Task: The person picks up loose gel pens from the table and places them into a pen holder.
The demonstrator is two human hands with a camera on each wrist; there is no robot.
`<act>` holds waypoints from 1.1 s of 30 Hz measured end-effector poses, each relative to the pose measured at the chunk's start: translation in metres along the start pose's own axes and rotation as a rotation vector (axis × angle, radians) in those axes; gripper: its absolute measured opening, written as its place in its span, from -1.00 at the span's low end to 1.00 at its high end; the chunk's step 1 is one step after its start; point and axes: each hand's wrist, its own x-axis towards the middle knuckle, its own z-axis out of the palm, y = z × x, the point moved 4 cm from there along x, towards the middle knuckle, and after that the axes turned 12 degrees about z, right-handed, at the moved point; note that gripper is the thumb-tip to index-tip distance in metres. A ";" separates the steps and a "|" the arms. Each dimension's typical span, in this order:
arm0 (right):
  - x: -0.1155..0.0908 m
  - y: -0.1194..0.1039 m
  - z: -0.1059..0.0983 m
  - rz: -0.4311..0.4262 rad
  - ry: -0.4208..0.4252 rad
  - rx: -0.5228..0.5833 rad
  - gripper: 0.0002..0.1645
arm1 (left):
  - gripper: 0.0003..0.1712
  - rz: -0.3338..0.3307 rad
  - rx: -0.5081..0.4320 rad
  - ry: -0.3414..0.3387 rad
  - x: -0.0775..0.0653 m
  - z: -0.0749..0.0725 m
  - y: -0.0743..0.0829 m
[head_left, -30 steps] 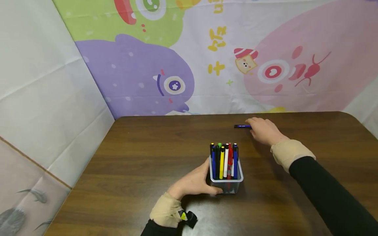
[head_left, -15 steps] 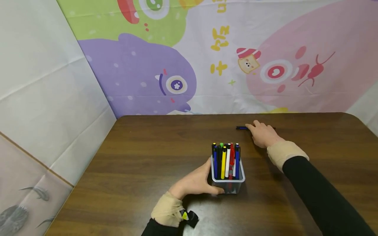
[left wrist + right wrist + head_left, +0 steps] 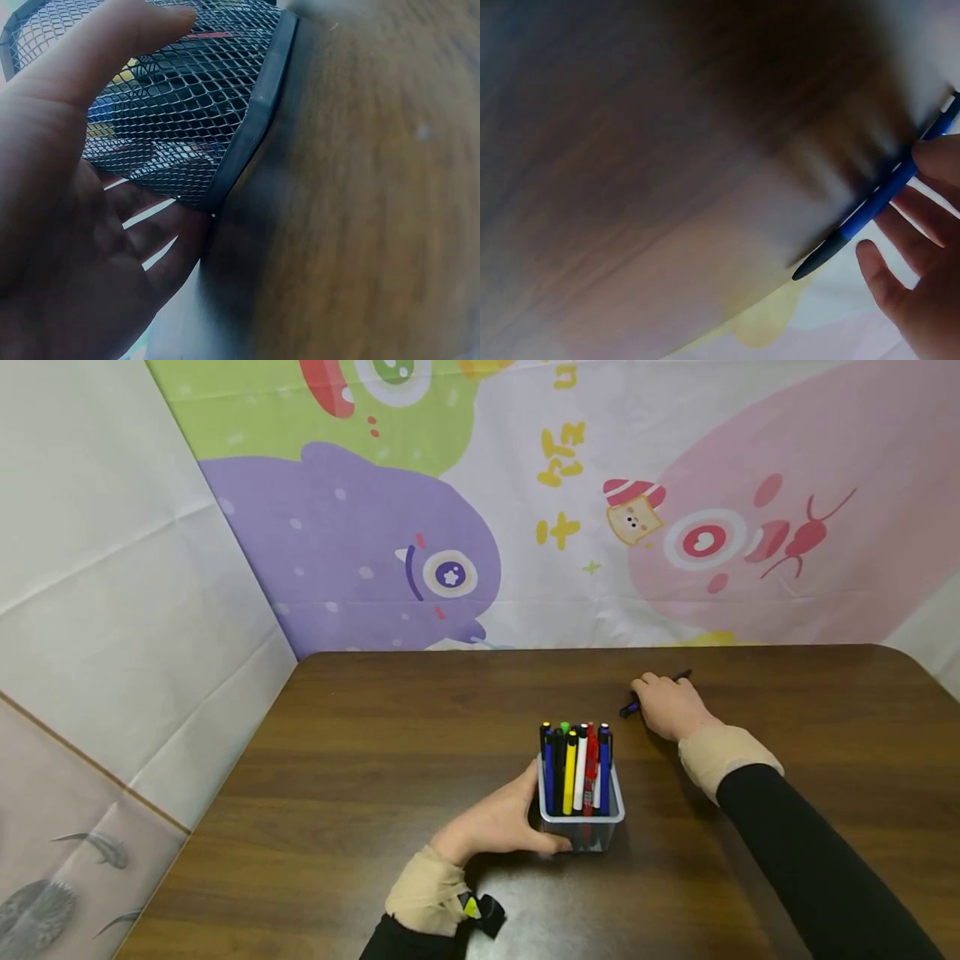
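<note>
A square mesh pen holder (image 3: 592,837) stands upright on the wooden table, filled with several pens and markers (image 3: 570,772) in blue, black, yellow, white and red. My left hand (image 3: 504,818) grips its left side, thumb across the near face; in the left wrist view the fingers wrap around the mesh (image 3: 187,97) close to its dark base. Further back and to the right, my right hand (image 3: 671,706) pinches a blue pen (image 3: 877,199) with a dark tip between thumb and fingers. In the head view this pen slants under the hand, both ends showing.
The brown wooden table (image 3: 360,793) extends to a back edge just beyond the right hand. Behind it hangs a cartoon-printed cloth (image 3: 420,543), and a white cloth wall (image 3: 135,568) stands on the left.
The blue pen has turned from lying crosswise to a slant, its left end now nearer me, as my right fingers took hold. My left hand and the pen holder have stayed in place.
</note>
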 end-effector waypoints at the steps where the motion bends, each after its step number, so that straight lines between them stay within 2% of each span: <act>1: -0.001 0.000 0.000 -0.005 0.011 -0.001 -0.66 | 0.24 0.000 0.002 0.002 0.000 0.000 0.000; 6: -0.004 -0.003 -0.002 -0.100 0.101 -0.055 -0.71 | 0.24 0.007 0.009 0.006 0.001 -0.001 0.001; 11: -0.008 -0.007 -0.002 -0.254 0.245 -0.146 -0.77 | 0.28 0.002 -0.002 0.008 0.000 -0.002 0.001; 14: -0.011 -0.008 -0.003 -0.319 0.323 -0.151 -0.78 | 0.29 0.002 0.002 0.011 0.000 -0.002 0.002; 20: -0.016 -0.010 -0.007 -0.383 0.411 -0.080 -0.88 | 0.28 0.012 0.001 0.013 0.001 -0.003 0.003; 24: -0.022 -0.010 -0.020 -0.398 0.480 -0.008 -0.84 | 0.29 0.015 0.000 0.009 0.001 -0.002 0.003; 29: -0.034 -0.011 -0.047 -0.369 0.574 0.188 -0.78 | 0.29 0.011 0.007 0.007 0.002 -0.001 0.002; 33: -0.047 -0.010 -0.066 -0.322 0.630 0.297 -0.74 | 0.28 0.004 0.012 0.005 0.001 0.000 0.002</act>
